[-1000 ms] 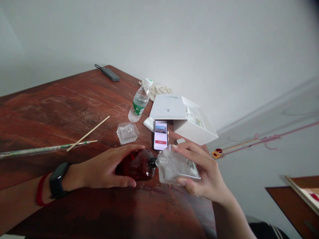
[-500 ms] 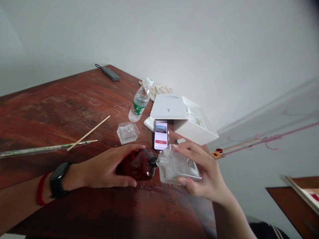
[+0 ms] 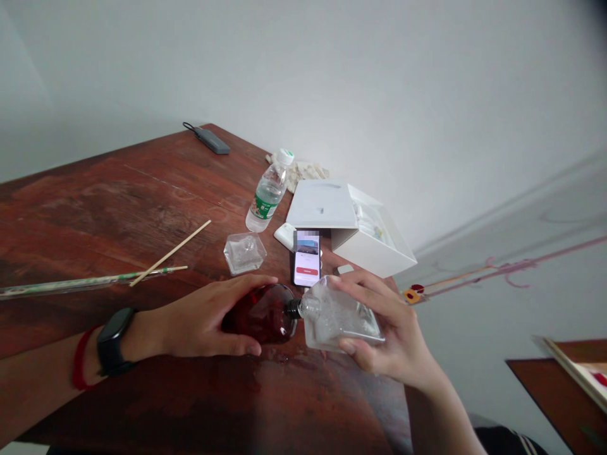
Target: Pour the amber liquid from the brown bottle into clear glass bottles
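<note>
From the wearer's head, the single camera looks forward and down across the wooden table (image 3: 95,218), left hand (image 3: 203,318) and right hand (image 3: 394,332) close below, wall (image 3: 303,82) beyond.

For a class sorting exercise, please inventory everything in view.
Rounded glossy bottle: 1, dark red, held, left
Square bottle: 1, transparent, held, right
Rectangular phone: 1, black, behind bottles
Faceted piece: 1, transparent, left of phone
Plastic water bottle: 1, clear, green label, rear
Rounded case: 1, white, beside phone
Cardboard box: 1, white, rear right
Small rounded piece: 1, whitish, before box
Crumpled fabric: 1, cream, behind box
Looped device: 1, grey, far corner
Wooden sticks: 2, tan, left
Plastic wrapper: 1, green, left
Hooked cord: 1, pink, right
Wooden table: 1, reddish brown, beneath
Rectangular watch: 1, black, left wrist
Thin band: 1, red, left wrist
Left hand, right hand: 2, bare, holding bottles
</note>
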Motion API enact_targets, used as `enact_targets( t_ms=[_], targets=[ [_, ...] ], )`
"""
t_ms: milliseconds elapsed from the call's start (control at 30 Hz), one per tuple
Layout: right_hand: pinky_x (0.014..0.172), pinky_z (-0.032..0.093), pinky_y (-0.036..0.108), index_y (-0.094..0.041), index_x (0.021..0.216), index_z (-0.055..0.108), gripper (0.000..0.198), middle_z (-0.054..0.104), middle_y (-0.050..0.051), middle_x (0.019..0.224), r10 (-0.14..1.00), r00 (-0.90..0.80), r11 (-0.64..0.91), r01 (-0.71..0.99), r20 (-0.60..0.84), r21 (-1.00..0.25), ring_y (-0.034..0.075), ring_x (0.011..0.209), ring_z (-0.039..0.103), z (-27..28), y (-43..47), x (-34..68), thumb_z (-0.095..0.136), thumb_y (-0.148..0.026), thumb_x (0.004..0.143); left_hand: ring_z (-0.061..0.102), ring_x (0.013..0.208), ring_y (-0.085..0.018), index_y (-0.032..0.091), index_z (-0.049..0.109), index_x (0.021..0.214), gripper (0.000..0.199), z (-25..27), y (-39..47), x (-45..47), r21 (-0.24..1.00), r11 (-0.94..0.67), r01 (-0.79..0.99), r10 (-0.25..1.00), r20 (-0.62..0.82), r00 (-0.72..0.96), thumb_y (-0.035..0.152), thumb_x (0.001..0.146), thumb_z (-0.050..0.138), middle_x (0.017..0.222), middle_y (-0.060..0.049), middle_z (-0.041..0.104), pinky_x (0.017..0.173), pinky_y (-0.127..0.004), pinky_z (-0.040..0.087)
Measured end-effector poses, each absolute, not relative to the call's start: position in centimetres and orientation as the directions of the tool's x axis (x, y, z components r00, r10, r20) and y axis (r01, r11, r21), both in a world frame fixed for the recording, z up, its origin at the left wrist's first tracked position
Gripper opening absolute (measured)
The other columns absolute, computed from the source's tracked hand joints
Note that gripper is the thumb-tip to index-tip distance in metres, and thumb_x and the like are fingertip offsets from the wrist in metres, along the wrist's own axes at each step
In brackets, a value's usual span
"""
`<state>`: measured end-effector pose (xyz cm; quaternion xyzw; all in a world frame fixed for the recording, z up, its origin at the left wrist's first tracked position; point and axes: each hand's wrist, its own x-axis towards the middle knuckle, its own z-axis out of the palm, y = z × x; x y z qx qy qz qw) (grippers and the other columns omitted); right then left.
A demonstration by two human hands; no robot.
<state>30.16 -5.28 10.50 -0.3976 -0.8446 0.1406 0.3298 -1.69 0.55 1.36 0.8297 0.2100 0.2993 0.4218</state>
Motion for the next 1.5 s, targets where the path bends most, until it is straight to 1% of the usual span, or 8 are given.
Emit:
enact_targets(
  t_ms=[200, 500, 733, 933, 1067, 1233, 1333, 1500],
  targets=[
    [0.079, 0.06, 0.043, -0.042, 0.151, 0.067, 0.069, 0.073, 0.007, 0.122, 0.781, -0.46, 0.625, 0.561, 0.423, -0.543, 0.032, 0.106, 0.073, 10.5, -5.3, 30.2, 0.085, -0.044, 0.085, 0.07, 0.132, -0.037, 0.025, 0.045, 0.162, 0.088, 1.5, 0.5, -1.6, 0.841, -0.536, 0.073, 0.602, 0.32, 0.731, 0.062, 0.092, 0.083, 0.153, -0.015, 0.067, 0.116, -0.049, 0.054],
    [0.08, 0.06, 0.042, -0.041, 0.15, 0.068, 0.069, 0.074, 0.007, 0.121, 0.779, -0.455, 0.627, 0.563, 0.431, -0.539, 0.032, 0.105, 0.073, 10.5, -5.3, 30.2, 0.085, -0.042, 0.083, 0.07, 0.131, -0.037, 0.025, 0.047, 0.161, 0.087, 1.5, 0.5, -1.6, 0.842, -0.535, 0.077, 0.608, 0.319, 0.727, 0.062, 0.091, 0.084, 0.152, -0.015, 0.067, 0.116, -0.049, 0.054],
    [0.086, 0.06, 0.045, -0.042, 0.152, 0.066, 0.069, 0.074, 0.006, 0.122, 0.779, -0.458, 0.626, 0.579, 0.428, -0.522, 0.033, 0.109, 0.075, 10.5, -5.3, 30.2, 0.085, -0.046, 0.085, 0.07, 0.131, -0.037, 0.026, 0.046, 0.162, 0.085, 1.5, 0.4, -1.7, 0.848, -0.524, 0.082, 0.616, 0.311, 0.724, 0.058, 0.093, 0.084, 0.151, -0.013, 0.068, 0.117, -0.05, 0.053],
    [0.087, 0.06, 0.045, -0.034, 0.146, 0.072, 0.064, 0.076, 0.009, 0.118, 0.798, -0.446, 0.601, 0.622, 0.404, -0.502, 0.035, 0.112, 0.074, 10.9, -5.4, 29.9, 0.086, -0.048, 0.085, 0.067, 0.136, -0.037, 0.025, 0.043, 0.163, 0.089, 1.6, 0.4, -1.8, 0.863, -0.498, 0.084, 0.612, 0.281, 0.739, 0.055, 0.092, 0.086, 0.155, -0.015, 0.064, 0.122, -0.052, 0.048],
    [0.085, 0.06, 0.043, -0.029, 0.144, 0.074, 0.06, 0.076, 0.009, 0.116, 0.782, -0.456, 0.622, 0.6, 0.424, -0.503, 0.029, 0.102, 0.074, 11.0, -5.3, 29.7, 0.084, -0.047, 0.088, 0.063, 0.141, -0.039, 0.024, 0.041, 0.164, 0.09, 1.5, 0.4, -2.0, 0.88, -0.462, 0.109, 0.62, 0.233, 0.749, 0.055, 0.092, 0.085, 0.159, -0.017, 0.061, 0.123, -0.056, 0.047],
    [0.087, 0.06, 0.04, -0.025, 0.14, 0.075, 0.055, 0.075, 0.008, 0.115, 0.762, -0.466, 0.647, 0.547, 0.45, -0.531, 0.026, 0.1, 0.072, 10.9, -5.2, 29.5, 0.085, -0.04, 0.087, 0.06, 0.144, -0.041, 0.025, 0.039, 0.165, 0.093, 1.1, 0.4, -2.2, 0.887, -0.443, 0.127, 0.631, 0.207, 0.748, 0.06, 0.092, 0.084, 0.16, -0.019, 0.059, 0.125, -0.06, 0.044],
    [0.089, 0.061, 0.039, -0.026, 0.141, 0.075, 0.057, 0.075, 0.008, 0.115, 0.751, -0.46, 0.66, 0.517, 0.473, -0.545, 0.024, 0.099, 0.072, 10.7, -5.1, 29.5, 0.087, -0.037, 0.087, 0.059, 0.145, -0.042, 0.024, 0.036, 0.166, 0.097, 0.6, 0.5, -2.4, 0.904, -0.413, 0.112, 0.629, 0.194, 0.753, 0.067, 0.092, 0.082, 0.161, -0.021, 0.058, 0.128, -0.061, 0.04],
    [0.087, 0.061, 0.037, -0.027, 0.144, 0.074, 0.061, 0.076, 0.008, 0.116, 0.735, -0.457, 0.678, 0.489, 0.502, -0.548, 0.024, 0.1, 0.073, 10.4, -5.0, 29.5, 0.09, -0.035, 0.085, 0.058, 0.146, -0.043, 0.024, 0.036, 0.166, 0.102, 0.2, 0.8, -2.5, 0.912, -0.385, 0.139, 0.638, 0.154, 0.754, 0.073, 0.089, 0.081, 0.162, -0.022, 0.056, 0.125, -0.061, 0.043]
  ],
)
